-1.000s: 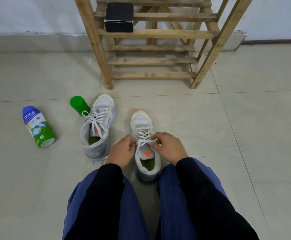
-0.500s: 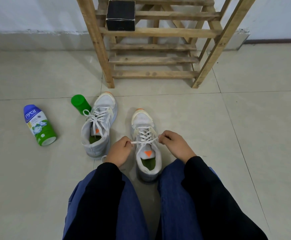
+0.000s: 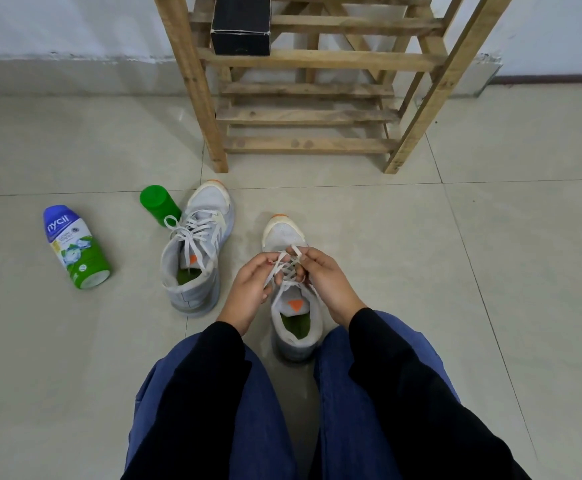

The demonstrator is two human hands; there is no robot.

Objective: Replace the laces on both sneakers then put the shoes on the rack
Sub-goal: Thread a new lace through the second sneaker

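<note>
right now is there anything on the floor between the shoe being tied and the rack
Nothing visible. Bare tile lies between the sneaker being tied and the rack. The second sneaker and green cap sit off to its left, and the black box occupies only the left end of an upper shelf.

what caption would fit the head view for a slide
Left hand and right hand pinch the laces of the near sneaker, the other sneaker beside it, wooden rack ahead.
</note>
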